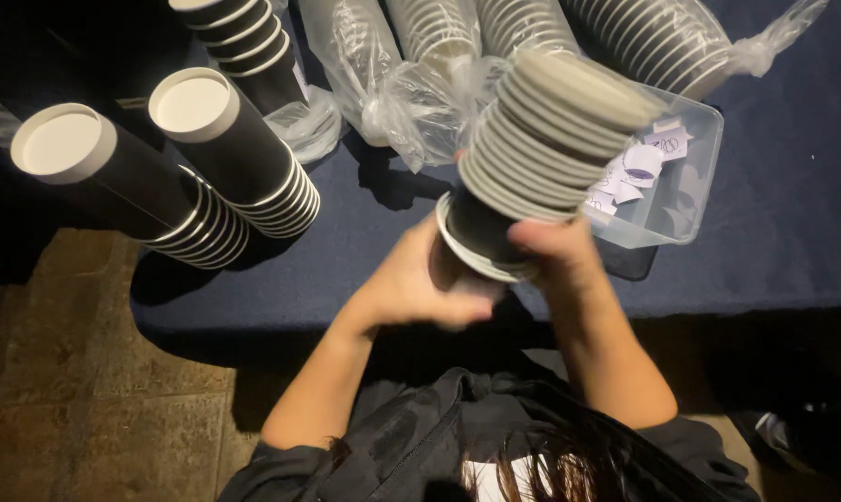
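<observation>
- The left hand (420, 279) gripped the lower end of a nested stack of black paper cups (541, 149), fingers curled around the bottom cup; motion blur hid the fingertips.
- The right hand (555, 246) closed its grip on the same end of that stack, thumb over the white rim.
- The held stack leaned up and away from the person, above the near edge of the desk (774, 242), which was covered in dark blue cloth.
- Just behind the held stack sat a clear plastic tub (690, 200) holding small paper slips (643, 163).
- Well to the left of the held stack stood two tall upside-down cup stacks (160, 158), white bases up.
- Beyond the held stack lay more cup stacks in clear plastic bags (411, 93).
- Below the held stack showed the person's dark jacket (420, 437) and, left of it, a stone floor (67, 372).
</observation>
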